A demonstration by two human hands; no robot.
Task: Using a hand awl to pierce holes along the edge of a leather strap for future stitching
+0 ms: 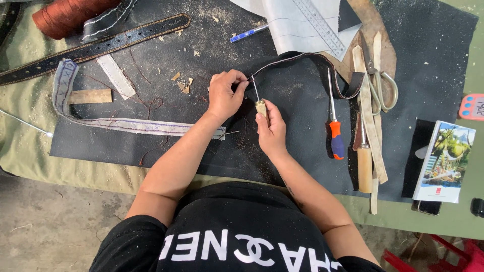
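Left hand (226,95) is pinching the end of a dark leather strap (307,59), right hand (270,130) is gripping a wooden-handled awl (258,100) against it. Everything's sitting on the black mat (428,60); the screwdriver (334,121) is lying just right of the strap.

Mat (433,60) on surface (20,146). Strap (302,60) centre, awl (258,100) at its left end. Screwdriver (335,131) right of awl; scissors (380,85) farther right. Belt (96,45) far left; booklet (443,161) near right.
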